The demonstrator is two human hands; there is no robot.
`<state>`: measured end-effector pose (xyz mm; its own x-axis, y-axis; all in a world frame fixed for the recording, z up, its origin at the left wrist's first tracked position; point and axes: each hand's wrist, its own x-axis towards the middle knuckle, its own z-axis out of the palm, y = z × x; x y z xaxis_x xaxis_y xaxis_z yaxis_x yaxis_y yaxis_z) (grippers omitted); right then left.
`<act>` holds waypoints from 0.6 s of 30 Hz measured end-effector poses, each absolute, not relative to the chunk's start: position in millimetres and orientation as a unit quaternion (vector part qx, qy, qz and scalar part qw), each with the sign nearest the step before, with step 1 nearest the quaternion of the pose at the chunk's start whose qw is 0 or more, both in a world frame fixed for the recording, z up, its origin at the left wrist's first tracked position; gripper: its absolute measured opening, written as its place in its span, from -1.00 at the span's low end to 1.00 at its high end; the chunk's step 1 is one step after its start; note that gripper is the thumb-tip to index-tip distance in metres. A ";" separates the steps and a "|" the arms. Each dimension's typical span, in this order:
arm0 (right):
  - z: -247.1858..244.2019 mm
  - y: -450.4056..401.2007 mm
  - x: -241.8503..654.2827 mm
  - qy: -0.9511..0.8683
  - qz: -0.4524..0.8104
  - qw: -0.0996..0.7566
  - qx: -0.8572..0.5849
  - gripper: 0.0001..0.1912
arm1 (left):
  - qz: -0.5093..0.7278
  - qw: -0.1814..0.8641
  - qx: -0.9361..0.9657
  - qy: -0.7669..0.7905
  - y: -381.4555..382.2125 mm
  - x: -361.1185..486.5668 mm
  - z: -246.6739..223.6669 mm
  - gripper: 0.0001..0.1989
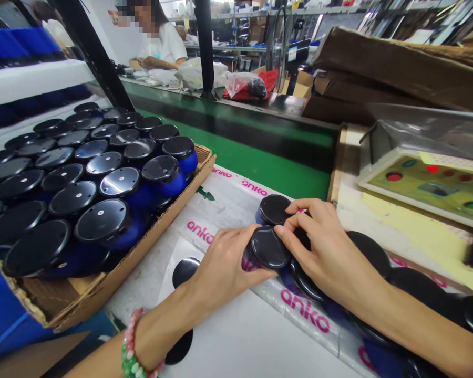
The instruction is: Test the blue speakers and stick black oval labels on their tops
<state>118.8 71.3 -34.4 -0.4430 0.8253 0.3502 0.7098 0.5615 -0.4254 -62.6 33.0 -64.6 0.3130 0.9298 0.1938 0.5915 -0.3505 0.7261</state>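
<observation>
A round blue unit with a glossy black top is held by my left hand, whose thumb and fingers curl around its side. My right hand is closed, with thumb and fingertips pressed at the right edge of that black top; whether they pinch anything thin is hidden. Just behind stands another black-topped unit, close to my right fingers. Under my left forearm lies a white sheet bearing black discs. More black-topped units line up beneath and beside my right forearm.
On the left, a cardboard tray holds many blue units with black tops facing up. A machine with coloured buttons stands at right, below stacked brown cardboard. A green belt runs behind; beyond it sits another person.
</observation>
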 end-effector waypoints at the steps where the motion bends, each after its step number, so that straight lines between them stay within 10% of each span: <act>1: -34.1 71.4 118.8 -0.847 0.099 0.264 -0.451 -0.81 | 0.310 0.274 0.762 0.497 32.8 -62.9 -64.8 -0.56; 14: -16.1 75.9 114.1 -0.899 -0.165 0.159 -0.373 -0.79 | 0.256 0.261 0.756 0.544 12.6 -91.7 -35.7 -0.28; 18: 4.2 65.5 83.8 -0.944 0.023 0.168 -0.283 -0.83 | 0.247 0.259 0.662 0.658 -34.3 -133.3 -26.0 -0.21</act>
